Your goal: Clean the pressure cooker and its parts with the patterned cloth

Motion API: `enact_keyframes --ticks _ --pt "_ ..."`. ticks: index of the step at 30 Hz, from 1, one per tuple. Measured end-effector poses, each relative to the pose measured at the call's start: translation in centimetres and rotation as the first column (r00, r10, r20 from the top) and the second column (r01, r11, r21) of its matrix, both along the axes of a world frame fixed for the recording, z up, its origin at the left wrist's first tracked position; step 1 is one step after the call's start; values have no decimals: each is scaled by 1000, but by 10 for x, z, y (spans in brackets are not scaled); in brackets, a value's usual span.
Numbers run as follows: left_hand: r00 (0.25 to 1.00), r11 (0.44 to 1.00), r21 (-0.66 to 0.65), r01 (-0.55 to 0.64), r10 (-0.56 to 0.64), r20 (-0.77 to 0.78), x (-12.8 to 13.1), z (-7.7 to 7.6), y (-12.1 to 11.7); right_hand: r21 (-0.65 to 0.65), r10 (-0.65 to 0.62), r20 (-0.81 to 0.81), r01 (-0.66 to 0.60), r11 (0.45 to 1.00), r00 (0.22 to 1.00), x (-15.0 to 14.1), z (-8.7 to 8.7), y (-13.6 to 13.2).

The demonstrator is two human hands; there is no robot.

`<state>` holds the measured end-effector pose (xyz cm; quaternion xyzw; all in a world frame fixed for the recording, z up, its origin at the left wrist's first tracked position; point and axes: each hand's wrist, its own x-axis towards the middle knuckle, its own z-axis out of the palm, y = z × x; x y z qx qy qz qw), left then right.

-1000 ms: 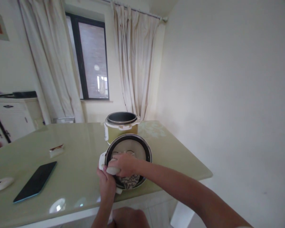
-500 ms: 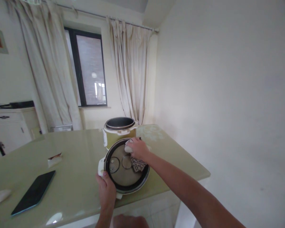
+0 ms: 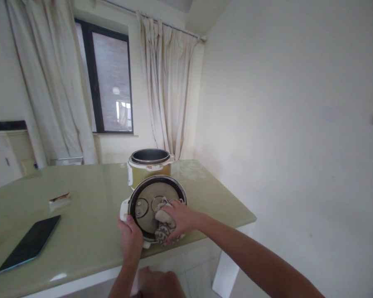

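Observation:
A round cooker lid (image 3: 149, 198) is propped upside down near the table's front edge, its metal inner face toward me. My left hand (image 3: 129, 238) grips the lid's lower left rim. My right hand (image 3: 178, 217) presses a bunched patterned cloth (image 3: 162, 225) against the lid's lower right inner face. Just behind the lid stands the open green-and-white cooker body (image 3: 148, 167) with its dark inner pot showing.
The pale green glass-topped table (image 3: 90, 215) carries a dark phone (image 3: 29, 243) at the left and a small wrapped packet (image 3: 59, 201). A window with curtains (image 3: 108, 82) is behind; a white wall lies to the right, a cabinet at the far left.
My right hand with the cloth slid from the lid's upper right rim down to its lower right part. The left hand kept its hold. The view shifted right.

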<state>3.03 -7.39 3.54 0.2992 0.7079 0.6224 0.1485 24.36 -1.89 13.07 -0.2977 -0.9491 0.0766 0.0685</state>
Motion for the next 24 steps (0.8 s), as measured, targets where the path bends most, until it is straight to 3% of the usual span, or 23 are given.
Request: enact_keyframes --ticks 3,5,8,10,12,14,17,21,24 --pt "1000 1000 -7 4 -4 -7 0 1 -1 -32 82 35 -81 996 996 -6 2 2" --pt "1000 1000 -17 12 -12 -16 0 2 -2 -22 131 67 -130 991 989 -14 12 8" --pt "1000 1000 -28 5 -6 -16 0 1 -3 231 162 97 -180 956 982 -31 37 17" --pt "1000 1000 -19 -5 4 -14 -1 0 -3 458 177 84 -196 867 981 -46 52 24" --pt "1000 1000 -23 -6 5 -16 -1 -1 -3 562 179 103 -206 801 978 -59 61 33" --pt "1000 999 -45 -8 7 -13 0 -1 -4 533 105 137 -162 830 985 -69 63 45" --pt "1000 998 -64 -22 22 -5 2 2 -6 396 -99 147 33 918 984 -73 61 62" --pt "1000 999 -45 -16 15 -26 4 6 -9 325 -261 166 197 925 951 -63 55 71" --pt "1000 999 -29 -17 16 -24 5 6 -10 310 -255 123 207 928 959 -51 45 70"
